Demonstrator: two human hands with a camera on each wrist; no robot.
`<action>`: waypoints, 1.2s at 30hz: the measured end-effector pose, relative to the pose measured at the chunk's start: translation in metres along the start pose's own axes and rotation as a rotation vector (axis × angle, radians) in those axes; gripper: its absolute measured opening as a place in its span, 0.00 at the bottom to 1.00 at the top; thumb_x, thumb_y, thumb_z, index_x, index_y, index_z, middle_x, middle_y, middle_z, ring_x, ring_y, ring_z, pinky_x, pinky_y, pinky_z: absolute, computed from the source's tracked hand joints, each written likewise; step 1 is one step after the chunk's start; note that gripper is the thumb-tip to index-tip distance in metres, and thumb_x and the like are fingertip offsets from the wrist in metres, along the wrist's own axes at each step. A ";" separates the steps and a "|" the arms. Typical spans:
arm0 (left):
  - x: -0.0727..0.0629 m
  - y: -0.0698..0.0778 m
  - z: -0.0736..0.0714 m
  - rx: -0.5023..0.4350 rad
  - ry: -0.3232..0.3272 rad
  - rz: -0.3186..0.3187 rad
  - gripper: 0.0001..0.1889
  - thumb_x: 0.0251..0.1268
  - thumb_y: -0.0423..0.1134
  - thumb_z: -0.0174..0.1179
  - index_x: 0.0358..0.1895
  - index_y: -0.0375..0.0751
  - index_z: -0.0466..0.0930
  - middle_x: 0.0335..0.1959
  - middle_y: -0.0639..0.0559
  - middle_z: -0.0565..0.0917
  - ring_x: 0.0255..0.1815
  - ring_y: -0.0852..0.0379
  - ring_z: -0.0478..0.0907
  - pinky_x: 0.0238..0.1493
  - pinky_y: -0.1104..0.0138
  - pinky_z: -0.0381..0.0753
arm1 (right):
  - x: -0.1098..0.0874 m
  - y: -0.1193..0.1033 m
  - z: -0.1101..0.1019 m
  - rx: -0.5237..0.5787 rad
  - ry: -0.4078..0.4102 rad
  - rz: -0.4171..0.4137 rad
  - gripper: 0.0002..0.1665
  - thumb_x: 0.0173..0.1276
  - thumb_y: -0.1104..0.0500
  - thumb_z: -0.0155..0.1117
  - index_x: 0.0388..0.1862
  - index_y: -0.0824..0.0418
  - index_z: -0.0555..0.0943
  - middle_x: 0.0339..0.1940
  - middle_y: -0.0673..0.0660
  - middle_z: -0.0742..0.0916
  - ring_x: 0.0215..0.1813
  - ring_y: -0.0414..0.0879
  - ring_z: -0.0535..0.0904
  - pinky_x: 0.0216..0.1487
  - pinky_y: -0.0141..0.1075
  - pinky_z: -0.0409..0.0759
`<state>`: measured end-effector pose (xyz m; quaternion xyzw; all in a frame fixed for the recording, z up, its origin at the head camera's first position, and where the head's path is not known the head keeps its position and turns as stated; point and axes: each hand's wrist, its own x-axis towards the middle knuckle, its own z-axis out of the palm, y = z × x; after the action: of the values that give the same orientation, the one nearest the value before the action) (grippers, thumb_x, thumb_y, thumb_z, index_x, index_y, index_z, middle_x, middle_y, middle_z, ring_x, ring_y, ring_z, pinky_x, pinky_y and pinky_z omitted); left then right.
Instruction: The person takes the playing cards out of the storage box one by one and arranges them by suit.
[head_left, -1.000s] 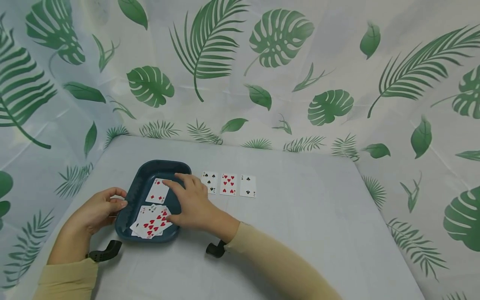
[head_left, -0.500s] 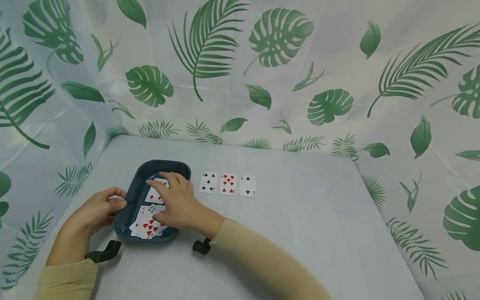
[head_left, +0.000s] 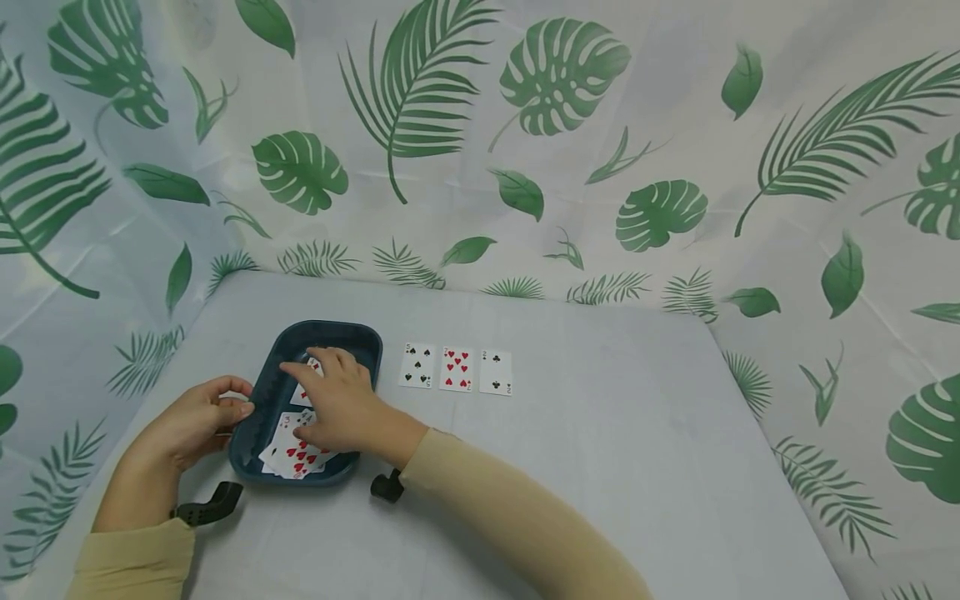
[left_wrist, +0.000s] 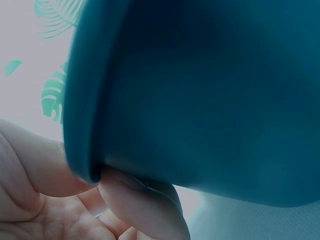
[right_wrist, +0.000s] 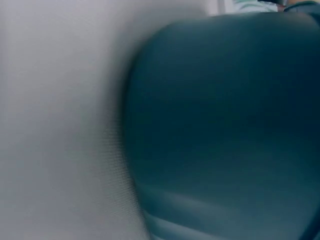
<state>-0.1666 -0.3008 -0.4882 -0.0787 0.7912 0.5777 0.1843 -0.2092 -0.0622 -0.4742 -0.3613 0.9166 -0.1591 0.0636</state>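
Observation:
On the left part of the table stands a dark blue tray [head_left: 366, 335] holding playing cards. My left hand [head_left: 191, 425] pinches the tray's left rim between thumb and finger; the left wrist view shows the thumb and finger [left_wrist: 140, 205] at the rim [left_wrist: 80, 145]. Over the tray my right hand [head_left: 341, 408] is spread, its thumb apart from the other fingers and nothing pinched between them. Beneath it lie a red diamond card [head_left: 302, 395], partly hidden, and an overlapping pile of cards [head_left: 283, 446]. The right wrist view shows only the tray's outer wall [right_wrist: 215, 120] and tablecloth.
Right of the tray, a five of spades [head_left: 416, 365], a seven of hearts [head_left: 456, 368] and a two of clubs [head_left: 496, 372] lie face up in a row. A leaf-print curtain [head_left: 450, 100] hangs behind the white table [head_left: 637, 433]. Black wrist mounts [head_left: 217, 504] jut from both sleeves.
My right hand has moved left, further over the tray, covering more of the cards and uncovering the five of spades. The left hand and the tray have stayed put.

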 end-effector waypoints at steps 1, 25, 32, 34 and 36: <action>0.000 0.000 0.000 0.001 -0.001 0.000 0.14 0.84 0.33 0.53 0.62 0.30 0.64 0.31 0.57 0.84 0.31 0.59 0.83 0.34 0.61 0.84 | 0.002 0.000 0.000 -0.005 -0.005 0.006 0.55 0.69 0.38 0.77 0.87 0.36 0.57 0.90 0.53 0.59 0.88 0.52 0.53 0.82 0.52 0.65; 0.002 0.002 0.001 0.004 0.010 -0.011 0.13 0.83 0.32 0.53 0.61 0.31 0.65 0.32 0.56 0.83 0.31 0.59 0.82 0.34 0.62 0.82 | 0.041 0.009 0.010 -0.160 -0.162 0.126 0.50 0.69 0.34 0.73 0.85 0.38 0.64 0.84 0.55 0.68 0.81 0.53 0.61 0.74 0.51 0.69; 0.001 0.000 0.001 -0.006 0.011 -0.006 0.12 0.83 0.32 0.54 0.60 0.32 0.66 0.34 0.57 0.83 0.31 0.59 0.82 0.32 0.62 0.82 | 0.045 0.007 0.011 -0.170 -0.174 0.177 0.46 0.73 0.35 0.70 0.85 0.38 0.65 0.81 0.56 0.71 0.78 0.53 0.64 0.73 0.50 0.69; 0.001 -0.001 0.001 -0.010 0.012 -0.007 0.12 0.83 0.32 0.54 0.60 0.32 0.66 0.34 0.57 0.83 0.31 0.59 0.82 0.32 0.62 0.83 | 0.045 0.006 0.012 -0.174 -0.172 0.178 0.46 0.73 0.35 0.71 0.85 0.38 0.65 0.80 0.56 0.72 0.77 0.53 0.65 0.72 0.50 0.70; 0.001 -0.001 0.001 -0.014 0.012 -0.007 0.12 0.83 0.32 0.54 0.60 0.32 0.66 0.33 0.57 0.83 0.31 0.59 0.82 0.32 0.62 0.83 | 0.045 0.006 0.012 -0.183 -0.166 0.173 0.45 0.72 0.36 0.71 0.85 0.38 0.66 0.80 0.56 0.72 0.76 0.52 0.66 0.71 0.50 0.71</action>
<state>-0.1670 -0.3005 -0.4896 -0.0864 0.7881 0.5820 0.1809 -0.2431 -0.0918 -0.4875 -0.2973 0.9465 -0.0383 0.1191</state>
